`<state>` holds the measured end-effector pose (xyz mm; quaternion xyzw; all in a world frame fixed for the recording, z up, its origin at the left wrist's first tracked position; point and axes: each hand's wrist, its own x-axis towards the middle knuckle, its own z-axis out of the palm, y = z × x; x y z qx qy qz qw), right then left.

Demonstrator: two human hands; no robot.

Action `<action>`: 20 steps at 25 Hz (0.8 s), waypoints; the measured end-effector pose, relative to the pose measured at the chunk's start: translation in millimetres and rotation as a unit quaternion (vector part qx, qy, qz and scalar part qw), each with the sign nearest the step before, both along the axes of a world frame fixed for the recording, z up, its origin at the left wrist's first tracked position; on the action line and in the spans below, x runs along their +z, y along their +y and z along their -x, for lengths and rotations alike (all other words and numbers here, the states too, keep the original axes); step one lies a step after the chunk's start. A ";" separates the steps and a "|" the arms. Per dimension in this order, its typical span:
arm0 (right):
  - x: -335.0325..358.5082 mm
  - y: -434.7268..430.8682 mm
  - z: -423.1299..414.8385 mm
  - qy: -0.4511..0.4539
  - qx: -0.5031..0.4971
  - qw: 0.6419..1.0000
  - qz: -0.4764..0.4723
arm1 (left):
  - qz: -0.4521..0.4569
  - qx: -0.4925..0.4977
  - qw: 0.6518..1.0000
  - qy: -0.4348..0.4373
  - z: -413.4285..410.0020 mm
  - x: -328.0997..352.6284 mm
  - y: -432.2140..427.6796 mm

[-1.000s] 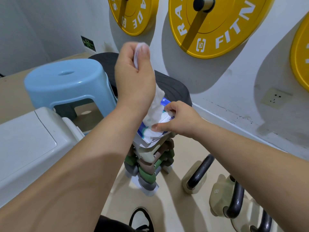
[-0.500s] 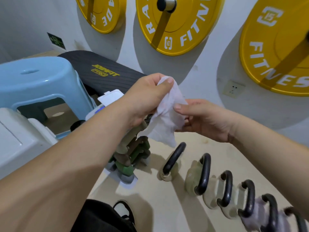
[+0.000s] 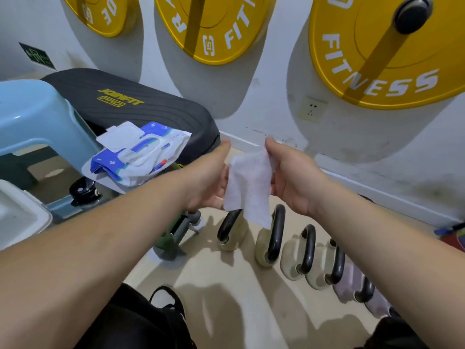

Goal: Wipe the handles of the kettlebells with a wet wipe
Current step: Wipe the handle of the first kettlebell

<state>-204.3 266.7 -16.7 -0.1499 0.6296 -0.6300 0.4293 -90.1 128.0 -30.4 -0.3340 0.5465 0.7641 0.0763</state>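
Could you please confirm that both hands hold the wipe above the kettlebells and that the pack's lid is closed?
Not quite: the head view shows the lid of the pack flipped open. The left hand and right hand do hold the wipe above the kettlebells.

yellow weight plates (image 3: pixel 377 79) hang on the wall (image 3: pixel 276 59) above a black pad (image 3: pixel 151 114) and blue stool (image 3: pixel 32 117).

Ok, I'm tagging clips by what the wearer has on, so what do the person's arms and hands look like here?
The left forearm and right forearm are bare right to the frame edge, with no sleeve in view. The left hand and right hand are ungloved, and no watch, band or ring shows on the wrists or on the fingers that can be seen.
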 end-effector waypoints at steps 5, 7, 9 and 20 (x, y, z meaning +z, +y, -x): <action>-15.5 -19.5 -6.6 0.009 -0.047 0.998 -0.044 | -0.051 0.206 0.972 0.103 14.7 4.9 23.8; -27.1 -30.4 -13.4 0.060 -0.048 0.994 -0.078 | -0.008 0.209 0.973 0.102 16.2 2.8 25.5; -42.5 -41.7 -17.1 0.093 -0.041 0.989 -0.105 | 0.015 0.192 0.979 0.062 13.9 -8.0 23.0; -152.9 -66.7 69.9 0.235 0.135 0.911 -0.312 | 0.415 -0.067 0.855 -0.303 28.0 -139.5 -22.4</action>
